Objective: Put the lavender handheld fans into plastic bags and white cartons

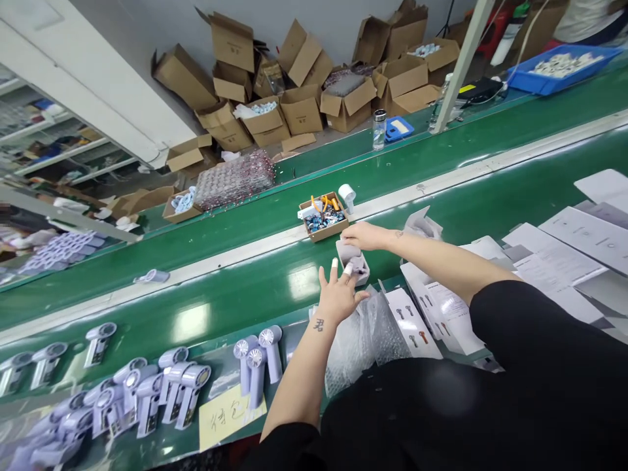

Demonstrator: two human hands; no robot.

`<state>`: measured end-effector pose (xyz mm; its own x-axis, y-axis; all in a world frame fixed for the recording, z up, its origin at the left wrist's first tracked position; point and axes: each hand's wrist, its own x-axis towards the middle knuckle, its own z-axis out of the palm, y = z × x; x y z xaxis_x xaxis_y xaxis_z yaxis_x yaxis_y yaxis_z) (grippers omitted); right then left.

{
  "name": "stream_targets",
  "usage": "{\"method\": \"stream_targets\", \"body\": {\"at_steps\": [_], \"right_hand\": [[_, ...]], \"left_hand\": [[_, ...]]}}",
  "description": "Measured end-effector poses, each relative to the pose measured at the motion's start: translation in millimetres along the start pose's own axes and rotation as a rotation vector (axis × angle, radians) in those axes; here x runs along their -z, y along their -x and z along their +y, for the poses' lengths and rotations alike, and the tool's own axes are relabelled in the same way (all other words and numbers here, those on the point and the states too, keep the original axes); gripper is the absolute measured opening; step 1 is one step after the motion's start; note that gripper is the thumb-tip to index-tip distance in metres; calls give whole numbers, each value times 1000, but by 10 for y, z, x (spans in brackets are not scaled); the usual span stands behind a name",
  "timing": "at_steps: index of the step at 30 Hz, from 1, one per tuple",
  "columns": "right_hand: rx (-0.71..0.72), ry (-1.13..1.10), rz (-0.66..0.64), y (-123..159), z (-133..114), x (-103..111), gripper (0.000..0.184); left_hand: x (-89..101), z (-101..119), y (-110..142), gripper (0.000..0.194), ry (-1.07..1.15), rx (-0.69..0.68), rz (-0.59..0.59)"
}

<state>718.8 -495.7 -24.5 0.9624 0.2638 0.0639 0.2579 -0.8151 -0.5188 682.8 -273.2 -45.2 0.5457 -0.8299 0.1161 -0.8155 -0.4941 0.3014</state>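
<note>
A small open white box (364, 277) rests on the green belt in front of me, with something pale lilac tucked inside. My right hand (363, 235) has its fingers closed on the far end of this box. Close to the box's left side is my left hand (338, 294), palm down and fingers spread, with white covers on some fingertips. Whether those fingertips touch the box, I cannot tell. Clear bubble wrap bags (353, 347) lie below my left hand. Flat printed box sleeves (412, 324) lie to their right.
Beyond my hands stands a cardboard tray (328, 230) of small parts and orange-handled pliers, beside a white handheld fan (347, 196). Several lilac handheld fans (150, 396) stand at lower left near a yellow note (230, 415). White cartons (583, 242) are stacked at right.
</note>
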Motion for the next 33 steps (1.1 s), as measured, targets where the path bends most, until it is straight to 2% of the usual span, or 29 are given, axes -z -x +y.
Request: {"method": "stream_targets", "body": {"at_steps": [2, 4, 5, 6, 8, 9, 10, 12, 15, 17, 19, 20, 22, 23, 24, 26, 28, 29, 31, 33], "right_hand": [[4, 13, 13, -35, -17, 82, 21], [-19, 22, 26, -86, 3, 156, 22], [-43, 23, 20, -116, 29, 179, 21], [-74, 21, 8, -147, 63, 189, 20], [-145, 17, -13, -216, 135, 168, 19], [-180, 21, -17, -251, 161, 145, 19], [-211, 31, -16, -284, 174, 122, 21], [-256, 68, -11, -326, 139, 96, 23], [-285, 141, 95, -243, -110, 129, 38], [-327, 101, 237, -46, -414, 121, 38], [-427, -138, 257, 241, -790, -11, 26], [-493, -352, 170, 397, -983, -135, 28], [-609, -887, -129, 680, -1325, -468, 36], [-640, -1126, -190, 795, -1454, -643, 39], [-655, -1330, -145, 890, -1547, -799, 42], [-662, -1613, 107, 1037, -1620, -993, 41], [-687, -1715, 382, 1173, -1568, -1006, 32], [-715, -1724, 461, 1252, -1515, -963, 28], [-773, -1719, 504, 1442, -1397, -848, 23], [-802, -1733, 467, 1651, -1316, -779, 25]], "left_hand": [[104, -158, 249, 35, 55, 138, 185], [227, -429, 595, 37, 68, 434, 341], [267, -578, 806, 40, 38, 636, 339], [280, -719, 1031, 41, -8, 828, 213], [217, -934, 1476, 37, -39, 1136, -169], [150, -998, 1671, 35, -40, 1217, -295], [73, -1035, 1834, 34, -28, 1273, -365], [-62, -1051, 2051, 31, 2, 1335, -357], [-95, -1015, 2140, 29, 73, 1377, -259], [-19, -955, 2095, 33, 158, 1365, -186], [61, -808, 2000, 40, 351, 1336, -51], [87, -689, 1941, 43, 511, 1313, 42], [98, -380, 1808, 48, 879, 1194, 212], [88, -215, 1734, 51, 1018, 1094, 243], [75, -66, 1651, 52, 1073, 968, 223], [58, 125, 1438, 48, 1061, 783, 147], [61, 131, 1132, 40, 979, 651, 118], [66, 77, 943, 35, 908, 580, 118], [59, -78, 526, 24, 565, 291, 85], [19, -208, 137, 26, 207, 61, -105]]}}
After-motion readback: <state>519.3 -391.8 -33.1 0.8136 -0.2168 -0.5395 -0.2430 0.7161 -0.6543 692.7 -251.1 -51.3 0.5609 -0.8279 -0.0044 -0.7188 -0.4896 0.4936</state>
